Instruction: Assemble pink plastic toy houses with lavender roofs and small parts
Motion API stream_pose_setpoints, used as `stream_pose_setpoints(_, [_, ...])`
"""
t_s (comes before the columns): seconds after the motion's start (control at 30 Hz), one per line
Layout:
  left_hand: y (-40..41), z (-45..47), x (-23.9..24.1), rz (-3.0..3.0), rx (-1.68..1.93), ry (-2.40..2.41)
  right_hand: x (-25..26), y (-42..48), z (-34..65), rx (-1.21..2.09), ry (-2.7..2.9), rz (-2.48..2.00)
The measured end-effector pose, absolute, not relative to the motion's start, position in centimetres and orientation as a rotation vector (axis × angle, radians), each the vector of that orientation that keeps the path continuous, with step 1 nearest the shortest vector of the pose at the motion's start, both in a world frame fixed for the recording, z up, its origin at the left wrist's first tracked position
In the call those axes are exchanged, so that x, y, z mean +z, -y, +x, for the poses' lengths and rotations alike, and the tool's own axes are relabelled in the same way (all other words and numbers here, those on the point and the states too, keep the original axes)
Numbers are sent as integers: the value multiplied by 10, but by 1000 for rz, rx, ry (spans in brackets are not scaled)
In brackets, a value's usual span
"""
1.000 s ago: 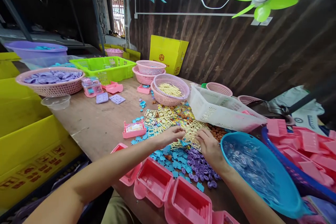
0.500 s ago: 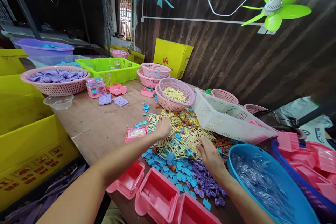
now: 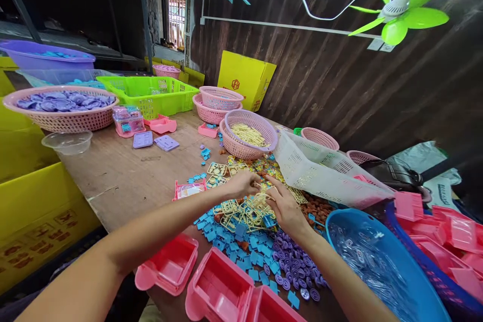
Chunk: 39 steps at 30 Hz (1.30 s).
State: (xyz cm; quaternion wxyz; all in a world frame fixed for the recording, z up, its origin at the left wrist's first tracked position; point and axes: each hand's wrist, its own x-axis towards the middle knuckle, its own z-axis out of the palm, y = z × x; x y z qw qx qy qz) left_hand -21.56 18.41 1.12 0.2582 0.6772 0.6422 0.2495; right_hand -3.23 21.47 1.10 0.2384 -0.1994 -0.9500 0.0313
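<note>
My left hand (image 3: 243,184) is closed, its fingertips pinched together over the pile; what they hold is too small to make out. Close beside it, my right hand (image 3: 285,209) has its thumb and fingers around a cream plastic frame (image 3: 260,201). The two hands' fingertips almost meet. Beneath them lies a heap of similar cream frames, mixed with flat blue pieces (image 3: 241,234) and yellow bits. Purple round pieces (image 3: 294,261) lie nearer me. Left of the heap is a small pink box (image 3: 189,188) with a white and yellow insert.
Open pink cases (image 3: 221,282) line the near edge. A blue basin (image 3: 377,256) of clear parts stands right, beside a basket of pink parts (image 3: 453,231). Behind are a white crate (image 3: 320,171), a lilac basket of cream sticks (image 3: 251,131) and a green crate (image 3: 151,95).
My left hand has moved right and my right hand left and slightly up, bringing them together over the heap. The view has shifted a little.
</note>
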Motion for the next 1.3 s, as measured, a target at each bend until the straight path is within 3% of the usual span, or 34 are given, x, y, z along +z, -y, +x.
stream_pose_setpoints(0.1, [-164, -234, 23, 1885, 681, -1614, 11, -213, -40, 128, 2645, -531])
stream_pose_setpoints(0.2, [-140, -277, 22, 1876, 568, -1836, 12, -202, -37, 109, 2618, -451])
stream_pose_setpoints(0.43, [-98, -335, -25, 1669, 245, -2282, 14, -168, -40, 13, 2619, -305])
stream_pose_setpoints(0.73, [-89, -331, -40, 1624, 555, -2352, 21, -145, -56, -3, 2643, -216])
stream_pose_setpoints(0.93, [-88, -338, -15, 1573, 843, -2094, 28, -137, -45, 64, 2599, -209])
stream_pose_setpoints(1.1, [-72, -284, 12, 1559, 1029, -1653, 37, -116, -38, 230, 2594, -215])
stream_pose_setpoints(1.3, [-90, -210, 29, 1806, 783, -1440, 34, -118, -24, 252, 2635, -415])
